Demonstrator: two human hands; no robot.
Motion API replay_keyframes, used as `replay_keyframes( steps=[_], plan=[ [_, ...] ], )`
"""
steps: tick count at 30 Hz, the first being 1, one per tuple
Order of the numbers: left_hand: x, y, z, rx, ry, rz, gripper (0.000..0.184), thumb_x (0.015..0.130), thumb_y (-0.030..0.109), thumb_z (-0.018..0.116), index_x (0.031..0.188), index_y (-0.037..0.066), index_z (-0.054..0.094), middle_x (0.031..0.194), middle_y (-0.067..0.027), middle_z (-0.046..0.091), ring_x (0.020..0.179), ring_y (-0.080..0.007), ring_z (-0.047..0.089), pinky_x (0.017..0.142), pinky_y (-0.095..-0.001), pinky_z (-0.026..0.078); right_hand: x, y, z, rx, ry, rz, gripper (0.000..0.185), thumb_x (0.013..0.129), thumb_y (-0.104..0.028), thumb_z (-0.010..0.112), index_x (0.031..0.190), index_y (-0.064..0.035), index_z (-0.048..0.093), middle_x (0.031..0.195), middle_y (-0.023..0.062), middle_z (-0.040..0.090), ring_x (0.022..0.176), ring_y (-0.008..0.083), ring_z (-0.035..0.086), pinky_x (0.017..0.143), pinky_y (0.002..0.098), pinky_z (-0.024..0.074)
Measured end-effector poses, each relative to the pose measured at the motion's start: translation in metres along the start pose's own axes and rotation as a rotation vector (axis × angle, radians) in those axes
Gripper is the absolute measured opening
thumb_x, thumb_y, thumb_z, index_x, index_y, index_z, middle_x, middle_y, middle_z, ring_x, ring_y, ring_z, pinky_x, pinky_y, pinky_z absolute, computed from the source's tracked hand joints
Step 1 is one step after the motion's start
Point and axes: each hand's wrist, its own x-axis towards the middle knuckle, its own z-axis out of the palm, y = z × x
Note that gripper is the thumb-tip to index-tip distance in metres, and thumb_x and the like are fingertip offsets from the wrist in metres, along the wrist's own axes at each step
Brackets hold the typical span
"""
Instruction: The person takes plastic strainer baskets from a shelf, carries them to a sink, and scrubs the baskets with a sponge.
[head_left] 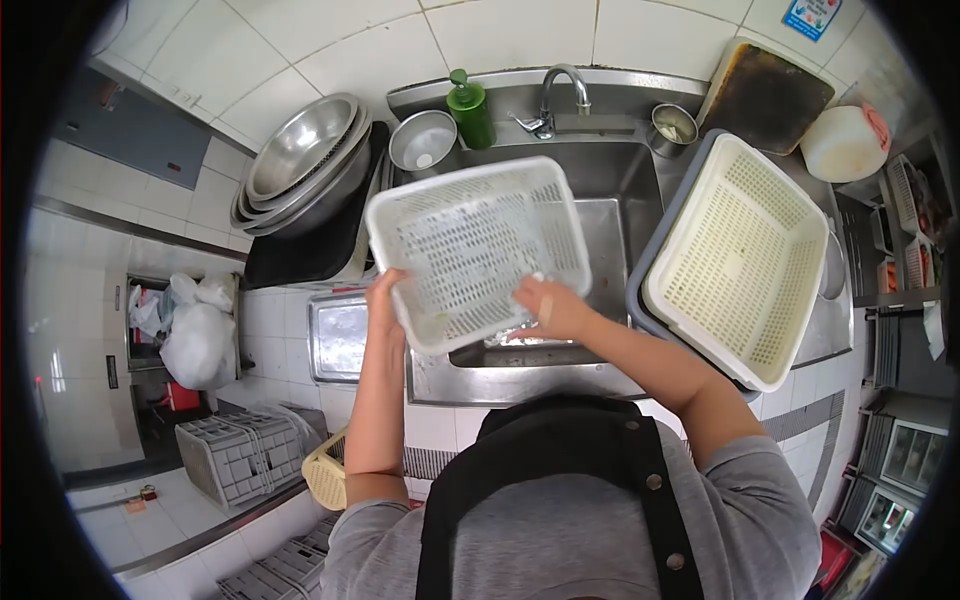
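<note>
A white perforated plastic basket (pixel 470 250) is tilted over the steel sink (pixel 610 235). My left hand (pixel 385 298) grips its near left corner, fingers wrapped round the rim. Over the basket's near right part, my right hand (pixel 545 305) has its fingers curled down against the slotted bottom. A small whitish bit shows at those fingers, too blurred to name. Wet, pale patches cover parts of the basket floor. Below the basket's near edge, white foam or scraps (pixel 515 335) show in the sink.
A faucet (pixel 565 90), a green pump bottle (pixel 470 110) and a steel bowl (pixel 424 142) stand behind the sink. Stacked steel bowls (pixel 300 165) are at left. Cream baskets (pixel 735 250) over a grey one lie at right, with a small steel cup (pixel 672 130) near them.
</note>
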Motion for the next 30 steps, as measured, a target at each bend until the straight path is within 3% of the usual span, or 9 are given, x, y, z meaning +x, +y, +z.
replay_keyframes(
  steps=[5, 12, 15, 16, 19, 20, 24, 29, 30],
  plan=[
    [0.017, 0.000, -0.002, 0.118, -0.121, -0.166, 0.068, 0.072, 0.020, 0.058, 0.135, 0.001, 0.043, 0.124, -0.0186, 0.054, 0.113, -0.0341, 0.054, 0.095, -0.0487, 0.045, -0.010, -0.013, -0.004, -0.002, -0.054, -0.020, 0.037, 0.073, -0.021, 0.072, 0.102, -0.0079, 0.054, 0.098, 0.0122, 0.054, 0.086, 0.0338, 0.059, 0.075, 0.0428, 0.0497],
    [0.023, -0.012, 0.022, -0.015, -0.353, 0.116, 0.063, 0.096, 0.036, 0.050, 0.148, 0.008, 0.027, 0.148, -0.0123, 0.033, 0.136, -0.0272, 0.031, 0.112, -0.0399, 0.024, 0.006, -0.007, -0.075, 0.174, 0.100, 0.066, 0.038, 0.077, -0.040, 0.072, 0.092, -0.0071, 0.060, 0.089, 0.0136, 0.065, 0.082, 0.0332, 0.064, 0.071, 0.0419, 0.0511],
    [0.040, -0.021, 0.009, 0.508, -0.165, 0.594, 0.056, 0.098, 0.038, 0.047, 0.141, 0.004, 0.039, 0.139, -0.0093, 0.044, 0.127, -0.0220, 0.044, 0.105, -0.0337, 0.034, 0.020, -0.003, -0.105, 0.184, 0.172, 0.202, 0.043, 0.076, -0.044, 0.073, 0.089, -0.0056, 0.060, 0.084, 0.0149, 0.064, 0.078, 0.0341, 0.063, 0.070, 0.0420, 0.0503],
    [0.042, -0.024, 0.006, 0.508, -0.169, 0.827, 0.041, 0.098, 0.036, 0.048, 0.108, -0.001, 0.064, 0.111, -0.0119, 0.059, 0.103, -0.0196, 0.054, 0.091, -0.0327, 0.042, 0.024, 0.000, -0.106, 0.159, 0.262, 0.227, 0.044, 0.075, -0.043, 0.075, 0.088, -0.0046, 0.059, 0.082, 0.0153, 0.063, 0.074, 0.0345, 0.062, 0.069, 0.0422, 0.0497],
    [0.026, -0.020, 0.000, 0.561, -0.045, 0.564, 0.045, 0.098, 0.037, 0.051, 0.078, -0.002, 0.063, 0.072, -0.0048, 0.059, 0.065, -0.0112, 0.048, 0.061, -0.0300, 0.041, 0.039, 0.008, -0.105, 0.042, 0.582, 0.228, 0.045, 0.075, -0.038, 0.076, 0.097, -0.0041, 0.057, 0.092, 0.0201, 0.060, 0.089, 0.0364, 0.058, 0.075, 0.0444, 0.0469],
    [0.022, -0.029, 0.011, 0.473, 0.050, 0.687, 0.051, 0.096, 0.037, 0.054, 0.065, -0.003, 0.057, 0.053, -0.0001, 0.049, 0.053, -0.0071, 0.036, 0.049, -0.0298, 0.032, 0.047, 0.003, -0.100, 0.043, 0.653, 0.270, 0.045, 0.076, -0.036, 0.075, 0.101, -0.0041, 0.056, 0.095, 0.0209, 0.059, 0.095, 0.0374, 0.056, 0.079, 0.0458, 0.0455],
    [0.009, -0.049, 0.044, 0.565, 0.427, 0.683, 0.053, 0.096, 0.038, 0.054, 0.065, -0.005, 0.058, 0.052, -0.0007, 0.049, 0.054, -0.0079, 0.038, 0.050, -0.0300, 0.034, 0.078, -0.056, -0.035, -0.006, 0.682, 0.374, 0.037, 0.083, -0.026, 0.067, 0.111, -0.0049, 0.054, 0.110, 0.0204, 0.057, 0.111, 0.0401, 0.049, 0.097, 0.0514, 0.0348],
    [-0.002, -0.055, 0.024, 0.345, 0.320, 0.558, 0.055, 0.097, 0.045, 0.049, 0.082, -0.006, 0.063, 0.074, -0.0063, 0.063, 0.066, -0.0119, 0.055, 0.062, -0.0297, 0.045, 0.076, 0.010, -0.036, 0.492, 0.723, 0.054, 0.026, 0.084, -0.024, 0.062, 0.106, -0.0100, 0.060, 0.117, 0.0145, 0.056, 0.115, 0.0368, 0.047, 0.099, 0.0503, 0.0344],
    [-0.006, -0.054, 0.021, 0.269, 0.296, 0.516, 0.056, 0.098, 0.046, 0.047, 0.089, -0.006, 0.064, 0.083, -0.0082, 0.067, 0.071, -0.0135, 0.060, 0.066, -0.0295, 0.048, 0.074, 0.040, -0.032, 0.405, 0.801, 0.284, 0.029, 0.083, -0.022, 0.063, 0.109, -0.0095, 0.059, 0.118, 0.0146, 0.056, 0.114, 0.0371, 0.047, 0.099, 0.0501, 0.0346]
  ],
)
